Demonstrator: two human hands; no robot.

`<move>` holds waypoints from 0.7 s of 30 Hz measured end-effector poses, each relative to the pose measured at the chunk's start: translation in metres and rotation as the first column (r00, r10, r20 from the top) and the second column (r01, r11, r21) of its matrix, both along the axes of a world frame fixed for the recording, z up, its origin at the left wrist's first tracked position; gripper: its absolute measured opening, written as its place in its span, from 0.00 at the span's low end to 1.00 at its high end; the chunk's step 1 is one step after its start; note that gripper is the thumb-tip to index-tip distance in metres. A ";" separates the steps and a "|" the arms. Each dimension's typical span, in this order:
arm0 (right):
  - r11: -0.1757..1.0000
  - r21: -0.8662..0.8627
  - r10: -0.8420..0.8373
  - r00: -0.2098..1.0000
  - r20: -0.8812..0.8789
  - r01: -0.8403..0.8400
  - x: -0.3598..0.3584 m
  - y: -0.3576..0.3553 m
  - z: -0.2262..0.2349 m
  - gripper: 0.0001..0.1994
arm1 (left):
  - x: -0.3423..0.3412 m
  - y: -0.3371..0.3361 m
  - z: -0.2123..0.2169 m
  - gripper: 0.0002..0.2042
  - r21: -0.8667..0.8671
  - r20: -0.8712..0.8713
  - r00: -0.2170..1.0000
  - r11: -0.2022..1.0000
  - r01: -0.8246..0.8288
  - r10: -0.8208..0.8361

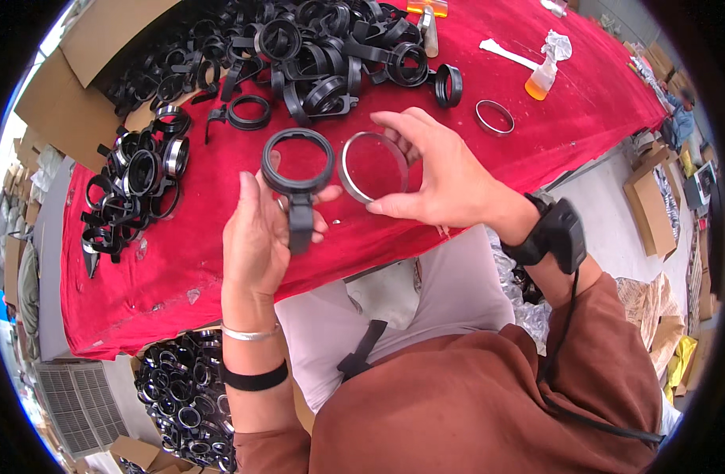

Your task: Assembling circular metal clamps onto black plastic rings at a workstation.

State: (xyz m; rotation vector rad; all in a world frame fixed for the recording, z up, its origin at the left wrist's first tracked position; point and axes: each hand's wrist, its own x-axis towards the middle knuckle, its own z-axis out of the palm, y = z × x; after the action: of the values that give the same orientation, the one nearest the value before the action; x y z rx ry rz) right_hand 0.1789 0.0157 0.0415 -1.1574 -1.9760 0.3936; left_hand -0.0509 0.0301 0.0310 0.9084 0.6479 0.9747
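Observation:
My left hand (256,233) grips a black plastic ring with a short handle (300,207), its round opening turned up toward me. Just to its right, my right hand (437,170) holds a thin silver metal ring (350,183) by its edge, between thumb and fingers. A small gap separates the two rings. Beyond my hands, a single black ring (248,113) lies on the red cloth beside a big heap of similar black rings (323,59). Another silver ring (495,118) lies by itself to the right.
A smaller pile of black rings with silver bands (141,170) sits at the table's left. Far right lie a small orange-bottomed bottle (541,79) and a white stick (508,54). A box of black rings (184,395) stands below the red-covered table (196,276). Cardboard boxes (651,201) stand on the floor.

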 end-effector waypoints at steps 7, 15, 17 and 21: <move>0.988 -0.088 0.135 0.990 0.042 -0.131 -0.022 0.006 0.029 0.34 | 0.004 -0.016 -0.008 0.25 0.006 -0.013 1.000 1.000 -0.010 0.010; 0.986 -0.021 0.168 0.986 0.008 -0.168 -0.033 0.009 0.021 0.35 | 0.013 -0.021 0.000 0.23 0.023 -0.023 0.995 0.995 -0.098 0.098; 0.988 -0.017 0.154 0.988 0.026 -0.153 -0.033 0.010 0.020 0.35 | 0.011 -0.021 0.000 0.23 0.018 -0.071 0.995 0.997 -0.070 0.071; 0.988 -0.080 0.134 0.991 0.011 -0.133 -0.038 0.008 0.018 0.35 | 0.012 -0.026 0.002 0.23 0.037 -0.053 0.986 0.987 -0.156 0.158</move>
State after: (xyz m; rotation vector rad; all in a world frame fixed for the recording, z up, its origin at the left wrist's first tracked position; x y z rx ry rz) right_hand 0.1410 0.0241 0.0598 -1.0824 -2.0749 0.5379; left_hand -0.0390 0.0041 0.0328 0.9266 0.7611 1.1063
